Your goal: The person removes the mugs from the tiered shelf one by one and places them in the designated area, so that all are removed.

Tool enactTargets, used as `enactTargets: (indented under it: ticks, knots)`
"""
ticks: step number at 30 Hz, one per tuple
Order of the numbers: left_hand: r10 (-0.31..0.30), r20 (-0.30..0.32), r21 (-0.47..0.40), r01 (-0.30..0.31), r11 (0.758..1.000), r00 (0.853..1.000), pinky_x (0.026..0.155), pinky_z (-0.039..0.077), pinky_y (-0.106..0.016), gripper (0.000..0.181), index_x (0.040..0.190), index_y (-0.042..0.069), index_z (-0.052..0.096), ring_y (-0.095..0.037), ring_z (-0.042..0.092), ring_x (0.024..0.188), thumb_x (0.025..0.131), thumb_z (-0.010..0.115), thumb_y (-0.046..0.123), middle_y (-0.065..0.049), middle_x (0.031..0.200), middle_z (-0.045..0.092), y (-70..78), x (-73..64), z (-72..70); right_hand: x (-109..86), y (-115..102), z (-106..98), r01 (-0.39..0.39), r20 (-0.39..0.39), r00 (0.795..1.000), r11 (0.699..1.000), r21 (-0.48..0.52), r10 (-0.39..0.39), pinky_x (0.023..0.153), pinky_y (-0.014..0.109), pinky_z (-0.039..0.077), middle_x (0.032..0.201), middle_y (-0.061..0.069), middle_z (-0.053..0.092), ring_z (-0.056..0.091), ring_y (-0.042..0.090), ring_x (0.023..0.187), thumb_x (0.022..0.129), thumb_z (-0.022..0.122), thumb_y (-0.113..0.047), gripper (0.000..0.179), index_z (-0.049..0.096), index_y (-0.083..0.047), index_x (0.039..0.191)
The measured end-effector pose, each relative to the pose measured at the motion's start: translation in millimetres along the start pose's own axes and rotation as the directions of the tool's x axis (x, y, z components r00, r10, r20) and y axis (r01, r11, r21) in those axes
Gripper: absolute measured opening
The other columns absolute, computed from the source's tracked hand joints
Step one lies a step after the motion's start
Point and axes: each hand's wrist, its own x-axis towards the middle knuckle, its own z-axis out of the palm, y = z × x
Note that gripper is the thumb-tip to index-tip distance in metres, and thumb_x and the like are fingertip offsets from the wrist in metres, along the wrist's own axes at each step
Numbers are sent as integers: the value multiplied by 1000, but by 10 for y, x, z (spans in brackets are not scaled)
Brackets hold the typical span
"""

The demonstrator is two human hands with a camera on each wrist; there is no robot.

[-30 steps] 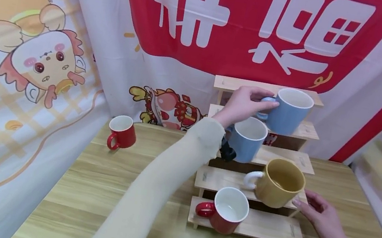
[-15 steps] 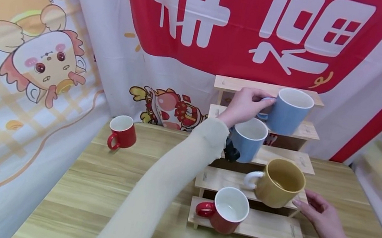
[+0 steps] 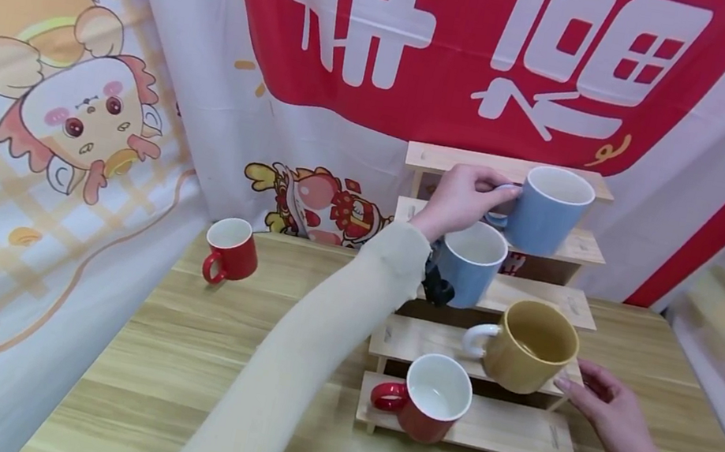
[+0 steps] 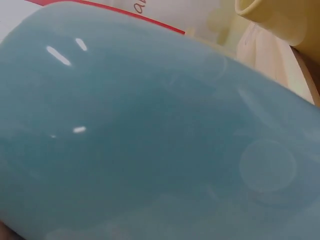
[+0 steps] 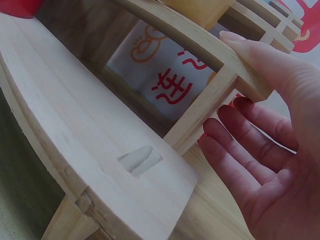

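My left hand (image 3: 464, 199) pinches the handle of a blue mug (image 3: 546, 217) standing upright on the second tier from the top of a stepped wooden rack (image 3: 518, 432). Just below my left wrist is another blue mug (image 3: 470, 268), and a glossy blue surface (image 4: 150, 130) fills most of the left wrist view. At the rack's right end, my right hand (image 3: 614, 416) grips the shelf edge, thumb (image 5: 240, 42) on top and fingers curled underneath. Close by sits a mustard mug (image 3: 532, 350) with a white handle. On the bottom tier stands a red mug (image 3: 428, 409) with its handle to the left.
A second red mug (image 3: 232, 252) stands on the wood-grain table (image 3: 163, 385), well left of the rack. Behind the rack hangs a red and white printed cloth (image 3: 355, 97); another patterned cloth (image 3: 32, 219) covers the left side.
My left fingertips have shifted slightly left, off the blue mug's body and onto its handle. The mugs and my right hand stay where they were.
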Motion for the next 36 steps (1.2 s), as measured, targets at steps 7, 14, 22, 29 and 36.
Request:
enactTargets:
  ticks: [7, 14, 22, 29, 36]
  knots:
    - [36, -4, 11, -36, 999, 999, 82, 55, -17, 25, 114, 22, 76, 0, 65, 92, 92, 76, 35, 14, 104, 71, 36, -52, -36, 6, -8, 2, -12, 10, 1000, 1000, -4, 12, 84, 20, 56, 117, -14, 59, 59, -1, 103, 102, 67, -26, 62, 40, 8, 146]
    - [96, -13, -47, -97, 994, 995, 84, 55, -17, 28, 119, 21, 74, 1, 65, 96, 94, 75, 33, 12, 110, 71, 149, -118, -132, 7, -34, 3, -14, 5, 1000, 999, -33, 14, 83, 19, 55, 119, -11, 56, 57, -3, 103, 102, 67, -28, 66, 38, 9, 148]
    - [112, -103, -95, -122, 988, 988, 83, 57, -20, 31, 120, 19, 73, -1, 66, 98, 93, 75, 35, 11, 112, 72, 256, -199, -349, 9, -29, 4, 1, -4, 1000, 999, -37, -1, 82, 18, 55, 117, -15, 57, 58, -3, 103, 101, 68, -27, 64, 40, 9, 146]
    - [148, -179, -168, -179, 969, 973, 79, 59, -24, 28, 117, 13, 74, -6, 69, 97, 94, 75, 28, 6, 109, 74, 253, -322, -598, 9, -15, -2, 16, -4, 1000, 1000, -20, -16, 82, 18, 55, 115, -17, 58, 58, -2, 103, 101, 68, -24, 60, 42, 9, 144]
    - [159, -218, -202, -204, 958, 963, 83, 60, -29, 27, 117, 12, 74, -17, 71, 100, 94, 76, 26, 2, 109, 74, 184, -494, -879, 8, -14, 1, -12, -2, 1000, 999, -38, 12, 82, 18, 55, 118, -14, 56, 57, -3, 103, 101, 67, -28, 66, 39, 9, 147]
